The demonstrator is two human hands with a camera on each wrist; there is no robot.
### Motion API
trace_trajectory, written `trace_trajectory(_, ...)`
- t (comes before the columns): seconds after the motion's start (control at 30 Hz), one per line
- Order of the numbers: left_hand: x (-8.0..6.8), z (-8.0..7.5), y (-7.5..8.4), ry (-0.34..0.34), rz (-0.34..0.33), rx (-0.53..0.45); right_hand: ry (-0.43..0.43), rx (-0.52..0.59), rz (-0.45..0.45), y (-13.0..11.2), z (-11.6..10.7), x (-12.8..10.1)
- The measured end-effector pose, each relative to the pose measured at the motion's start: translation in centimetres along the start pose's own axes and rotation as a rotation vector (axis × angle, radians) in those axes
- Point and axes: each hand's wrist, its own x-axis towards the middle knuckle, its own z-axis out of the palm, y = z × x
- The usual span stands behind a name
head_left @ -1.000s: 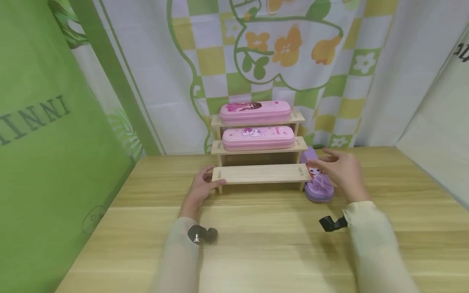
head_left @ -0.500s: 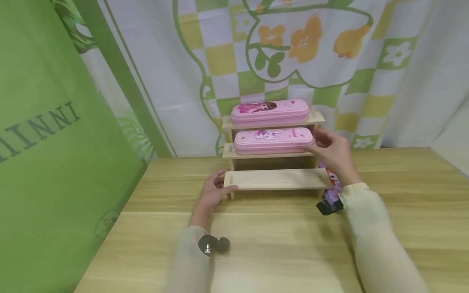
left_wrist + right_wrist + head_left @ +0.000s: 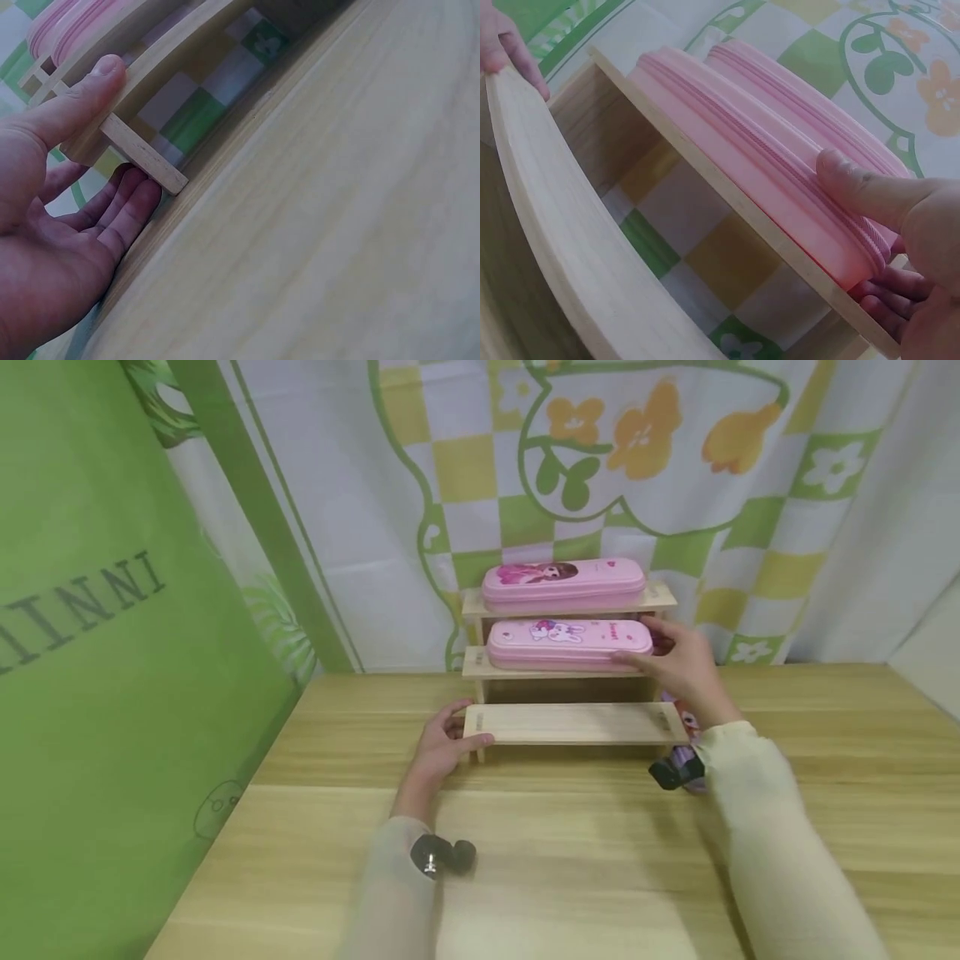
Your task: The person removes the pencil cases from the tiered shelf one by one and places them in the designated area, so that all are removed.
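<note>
A three-step wooden rack [image 3: 577, 724] stands on the table, its lowest step bare. My left hand [image 3: 441, 745] grips the left end of that step; in the left wrist view the thumb [image 3: 82, 101] lies over the board's edge and the fingers curl beside the leg. On the middle step lies a pink pencil case [image 3: 562, 645] with a white bunny. My right hand [image 3: 688, 670] holds this case's right end, the thumb [image 3: 855, 184] along its zipped side and the other fingers around the end. Another pink pencil case [image 3: 592, 585], printed with a girl, rests on the top step.
A purple case [image 3: 687, 718] with a red-haired figure lies on the table against the rack's right side, partly covered by the right wrist. Close behind the rack hangs a checked flowered curtain [image 3: 465, 468]. A green panel [image 3: 90, 693] borders the table's left side.
My right hand has moved from above the purple case up and left to the bunny pencil case and taken hold of its end. My left hand stays on the lowest step; the head view has shifted.
</note>
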Motion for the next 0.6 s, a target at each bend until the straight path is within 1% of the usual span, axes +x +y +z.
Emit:
trace_trajectory(0.1,0.0,-0.1,0.0,-0.004,0.01,-0.003,0.023,0.006,-0.019,0.1,0.0,-0.6)
trace_trajectory(0.23,0.1,0.6,0.1,-0.019,0.005,-0.001,0.09,0.044,0.007,1.0,-1.0,-2.0)
trace_trajectory(0.33,0.0,0.7,0.1,-0.026,-0.021,0.006,0.13,0.074,0.036,1.4,-1.8,-3.2)
trace_trajectory(0.4,-0.2,0.7,0.1,-0.024,-0.03,0.012,0.146,0.118,0.058,1.7,-2.4,-4.1)
trace_trajectory(0.43,-0.3,0.6,0.0,-0.024,-0.031,0.013,0.16,0.122,0.067,1.8,-2.7,-4.6)
trace_trajectory(0.57,-0.5,0.2,0.0,-0.014,-0.019,0.01,0.226,0.085,0.088,2.6,-4.4,-6.1)
trace_trajectory(0.6,-0.5,0.1,0.0,-0.012,-0.018,0.009,0.245,0.058,0.085,2.8,-4.9,-6.5)
